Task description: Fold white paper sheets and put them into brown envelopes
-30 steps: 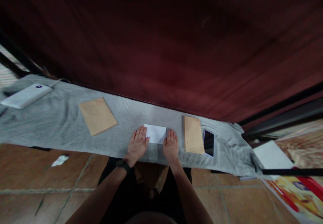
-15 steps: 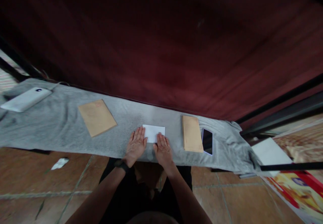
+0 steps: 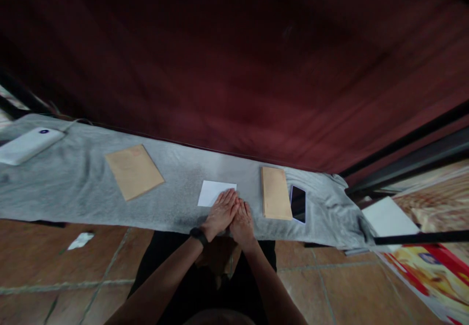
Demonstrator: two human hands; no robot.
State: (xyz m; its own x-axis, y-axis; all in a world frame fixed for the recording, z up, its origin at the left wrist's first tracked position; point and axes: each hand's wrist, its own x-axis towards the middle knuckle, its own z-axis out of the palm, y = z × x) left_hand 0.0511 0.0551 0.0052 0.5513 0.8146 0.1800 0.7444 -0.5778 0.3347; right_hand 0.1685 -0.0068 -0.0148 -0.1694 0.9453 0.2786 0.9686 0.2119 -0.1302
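A small white sheet of paper [image 3: 211,193] lies flat on the grey cloth in front of me. My left hand [image 3: 222,211] rests flat over its lower right part, fingers stretched out, with a dark band on the wrist. Close against it, my right hand [image 3: 242,221] lies palm down just off the paper's right side, its fingers also extended. The hands touch each other. To the right is a stack of brown envelopes [image 3: 276,193], and to the left lies another brown envelope [image 3: 135,172], turned at an angle.
A phone [image 3: 298,204] lies right of the envelope stack. At the far left sits a white device [image 3: 31,145] with a cable. The grey cloth [image 3: 183,168] covers a narrow bench against a dark red panel [image 3: 234,95]. A white scrap [image 3: 81,240] lies on the tiled floor.
My left hand has slid right across the paper, from its left edge to its right part, and now meets my right hand. My right hand has moved slightly off the paper.
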